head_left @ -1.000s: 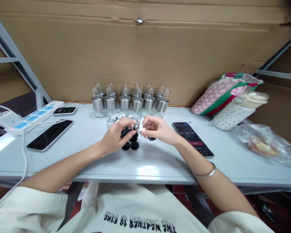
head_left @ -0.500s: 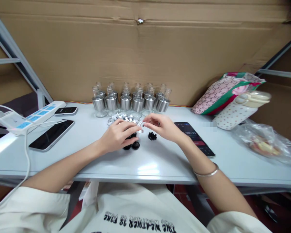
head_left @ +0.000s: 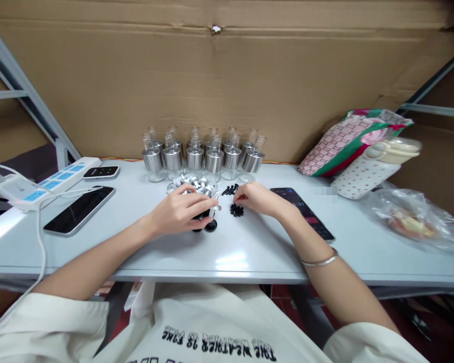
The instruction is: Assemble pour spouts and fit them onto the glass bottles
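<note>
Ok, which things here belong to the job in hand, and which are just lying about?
Likely the job's:
- metal piece in the left hand
- metal pile
- black caps
- small black pieces by the right hand
- black sticks
- glass bottles

Likely lying about:
- left phone
- right phone
- power strip
- patterned bag
- dotted flask
- clear plastic bag

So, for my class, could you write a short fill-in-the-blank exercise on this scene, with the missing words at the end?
1. The left hand holds a small metallic part that is ____ in colour.
2. The small pieces at the fingertips of the right hand are ____ in colour.
3. The bracelet is worn on the person's ____ arm.
4. The brown panel behind the bottles is made of ____.

Missing words: silver; black; right; cardboard.
</note>
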The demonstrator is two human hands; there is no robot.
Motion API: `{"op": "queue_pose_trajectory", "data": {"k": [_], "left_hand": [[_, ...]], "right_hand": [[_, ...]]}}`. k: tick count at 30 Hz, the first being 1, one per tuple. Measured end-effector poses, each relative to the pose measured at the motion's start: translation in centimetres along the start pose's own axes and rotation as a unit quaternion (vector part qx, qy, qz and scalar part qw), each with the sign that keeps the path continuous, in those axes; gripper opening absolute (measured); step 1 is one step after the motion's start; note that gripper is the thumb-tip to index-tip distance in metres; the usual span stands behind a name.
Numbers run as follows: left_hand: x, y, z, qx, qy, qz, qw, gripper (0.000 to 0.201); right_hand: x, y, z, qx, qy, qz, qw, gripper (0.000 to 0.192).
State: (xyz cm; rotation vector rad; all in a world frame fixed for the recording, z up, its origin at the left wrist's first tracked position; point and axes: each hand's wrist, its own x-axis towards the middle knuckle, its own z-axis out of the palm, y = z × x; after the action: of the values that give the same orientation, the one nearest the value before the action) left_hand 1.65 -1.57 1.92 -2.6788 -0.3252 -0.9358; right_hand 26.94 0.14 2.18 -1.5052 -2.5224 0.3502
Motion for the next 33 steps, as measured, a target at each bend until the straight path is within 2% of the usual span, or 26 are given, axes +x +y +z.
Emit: {"op": "queue_pose_trajectory", "data": {"k": [8,13,15,17,18,20,22,24,27,31,33], "left_hand": [[0.2,0.2,0.0,0.018,0.034,0.009,0.999,0.022],[0.1,0.1,0.1,0.026,-0.011,-0.018,0.999,0.021],[0.1,0.1,0.1,0.032,-0.008,-0.014,0.999,0.021],[0.2,0.1,0.0,0.038,0.006,-0.003,0.999,0.021],[0.3,0.2,0.0,0.040,0.015,0.004,0.999,0.021],[0.5,0.3,0.0,0.042,0.034,0.019,0.998,0.021],[0.6,0.4,0.0,0.046,0.043,0.025,0.998,0.020],[0.6,0.6,0.0,0.049,0.045,0.023,0.997,0.020],[0.6,0.8,0.0,0.049,0.053,0.006,0.997,0.020],[0.4,1.0,0.2,0.045,0.062,-0.013,0.997,0.020],[0.4,1.0,0.2,0.045,0.060,-0.014,0.997,0.019]], "right_hand": [[0.0,0.6,-0.1,-0.030,0.042,0.015,0.999,0.017],[0.1,0.4,0.0,-0.028,0.020,0.002,0.999,0.015],[0.0,0.1,0.0,-0.016,0.046,-0.011,0.999,0.015],[-0.2,-0.4,-0.2,0.054,0.101,-0.024,0.993,0.011],[-0.3,-0.7,-0.4,0.121,0.125,-0.032,0.984,0.007],[-0.6,-1.4,-0.6,0.282,0.142,-0.050,0.947,0.003],[-0.8,-2.1,-0.8,0.402,0.132,-0.065,0.903,0.013],[-0.9,-2.7,-0.9,0.446,0.129,-0.075,0.882,0.020],[-0.8,-3.4,-0.7,0.473,0.127,-0.082,0.868,0.023],[-0.6,-3.8,-0.2,0.554,0.111,-0.086,0.821,0.023],[-0.5,-3.8,0.1,0.575,0.109,-0.084,0.806,0.025]]}}
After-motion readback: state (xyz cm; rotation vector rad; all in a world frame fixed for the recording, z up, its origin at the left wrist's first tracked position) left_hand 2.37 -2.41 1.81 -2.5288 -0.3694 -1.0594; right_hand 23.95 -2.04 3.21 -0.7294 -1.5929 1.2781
